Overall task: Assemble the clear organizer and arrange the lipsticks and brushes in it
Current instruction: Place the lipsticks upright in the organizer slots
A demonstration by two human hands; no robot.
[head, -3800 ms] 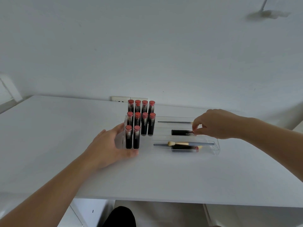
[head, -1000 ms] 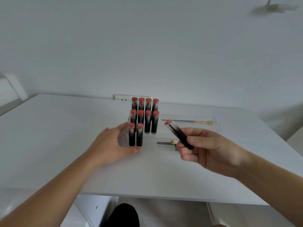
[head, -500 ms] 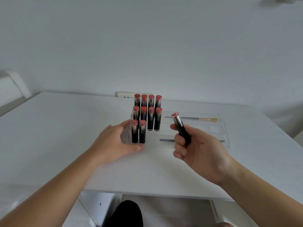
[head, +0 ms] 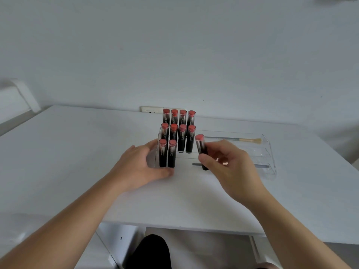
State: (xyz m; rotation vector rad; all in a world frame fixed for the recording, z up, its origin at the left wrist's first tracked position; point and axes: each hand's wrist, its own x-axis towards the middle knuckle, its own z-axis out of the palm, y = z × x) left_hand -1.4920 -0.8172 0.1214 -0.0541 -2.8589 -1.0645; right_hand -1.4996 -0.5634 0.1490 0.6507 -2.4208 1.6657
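Note:
A clear stepped organizer (head: 269, 152) stands on the white table. Several black lipsticks with red tops (head: 177, 131) stand upright in its left section, in three rows. My left hand (head: 136, 166) rests against the organizer's left front corner, thumb along its base. My right hand (head: 231, 167) holds one more lipstick (head: 201, 146) nearly upright, red top up, just right of the front and middle rows. A brush with a pale tip (head: 250, 140) lies in the back tray. Another brush handle (head: 196, 164) shows in the front tray, mostly hidden by my right hand.
The white table (head: 77, 152) runs to a front edge near me. A wall socket (head: 150, 109) sits behind the organizer. A white cabinet (head: 108, 247) stands under the table, and a dark shape (head: 149, 251) shows below the edge.
My right hand picked a lipstick out of the right tray, turned it upright and brought it left and forward to the lipstick rows. My left hand stayed on the organizer.

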